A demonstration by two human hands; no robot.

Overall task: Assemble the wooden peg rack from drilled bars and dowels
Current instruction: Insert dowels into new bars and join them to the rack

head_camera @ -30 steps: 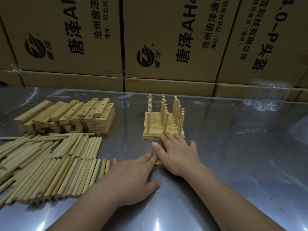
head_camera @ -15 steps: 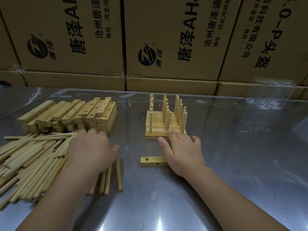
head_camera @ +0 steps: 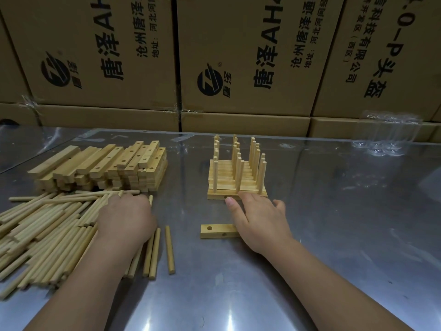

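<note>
The left hand (head_camera: 126,218) lies over the heap of dowels (head_camera: 47,225); whether its fingers pinch one I cannot tell. The right hand (head_camera: 260,220), fingers straight, covers the right end of the loose drilled bar (head_camera: 216,231), fingertips touching the peg rack (head_camera: 236,180) on the shiny tabletop (head_camera: 334,235). Best to lift one dowel — smooth, round, pale wood — and seat it square in the bar's hole.

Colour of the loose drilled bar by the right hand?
The drilled bar is pale yellow bare wood; head view, the only one.
</note>
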